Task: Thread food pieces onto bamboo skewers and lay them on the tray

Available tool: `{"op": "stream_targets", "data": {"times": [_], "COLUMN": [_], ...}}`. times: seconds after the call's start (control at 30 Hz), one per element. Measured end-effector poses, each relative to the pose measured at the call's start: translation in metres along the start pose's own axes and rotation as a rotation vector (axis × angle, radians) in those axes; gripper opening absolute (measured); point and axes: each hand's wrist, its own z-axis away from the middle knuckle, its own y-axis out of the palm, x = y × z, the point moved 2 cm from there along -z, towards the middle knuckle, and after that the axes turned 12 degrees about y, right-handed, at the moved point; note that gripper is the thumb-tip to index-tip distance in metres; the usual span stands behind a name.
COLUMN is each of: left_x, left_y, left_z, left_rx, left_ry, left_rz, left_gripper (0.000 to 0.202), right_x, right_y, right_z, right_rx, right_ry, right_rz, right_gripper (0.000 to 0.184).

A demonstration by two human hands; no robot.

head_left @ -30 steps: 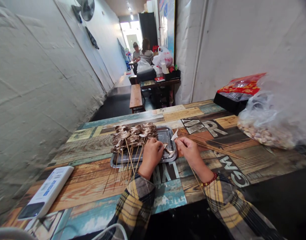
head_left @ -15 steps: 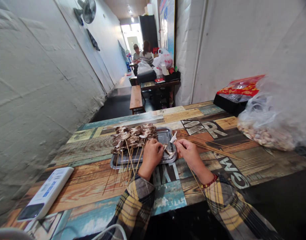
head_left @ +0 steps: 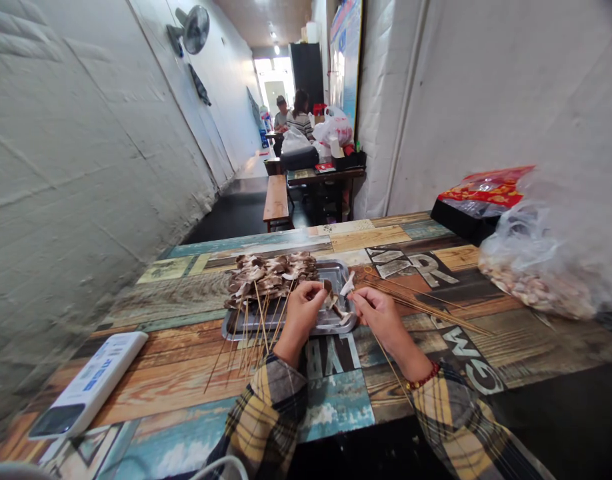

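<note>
My left hand [head_left: 302,311] hovers over the right end of a metal tray [head_left: 336,272], its fingers pinched on a brown mushroom piece [head_left: 329,287]. My right hand [head_left: 379,312] is closed on a thin bamboo skewer [head_left: 389,365] that carries a pale mushroom slice [head_left: 347,285] at its tip. A heap of finished mushroom skewers [head_left: 269,273] fills the tray's left side, their sticks jutting toward me. A few loose mushroom pieces [head_left: 342,315] lie in the tray between my hands.
Loose bare skewers [head_left: 426,301] lie right of the tray on the patterned table [head_left: 181,373]. A clear bag of mushrooms [head_left: 536,267] and a black box [head_left: 461,215] sit far right. A white power bank [head_left: 91,383] lies at left. Two people sit at a far table [head_left: 326,175].
My left hand has lifted slightly and now holds a mushroom piece up near the skewer tip. The view has shifted a little down and to the right.
</note>
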Motion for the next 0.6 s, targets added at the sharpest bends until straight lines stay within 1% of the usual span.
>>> {"op": "stream_targets", "data": {"times": [0.1, 0.17, 0.27, 0.37, 0.5, 0.6], "left_x": [0.0, 0.0, -0.001, -0.002, -0.004, -0.003], "left_y": [0.003, 0.004, 0.006, 0.006, 0.005, 0.004], "left_z": [0.002, 0.003, 0.003, 0.003, 0.003, 0.003], "left_rx": [-0.027, -0.056, -0.084, -0.1, -0.137, -0.156], "left_ry": [-0.197, -0.269, -0.334, -0.353, -0.332, -0.326], "left_rz": [0.344, 0.508, 0.687, 0.794, 0.857, 0.871], "left_gripper": [0.015, 0.015, 0.016, 0.02, 0.029, 0.026], "right_x": [0.001, 0.003, 0.003, 0.003, 0.002, 0.003], "right_y": [0.001, 0.003, 0.005, 0.006, 0.008, 0.009], "right_z": [0.002, 0.003, 0.006, 0.007, 0.009, 0.011], "right_rx": [0.027, 0.057, 0.103, 0.138, 0.17, 0.183], "right_ry": [-0.002, 0.003, 0.018, 0.022, 0.017, 0.004], "right_rz": [0.017, 0.039, 0.084, 0.133, 0.208, 0.259], "right_gripper": [0.034, 0.034, 0.034, 0.032, 0.03, 0.029]}}
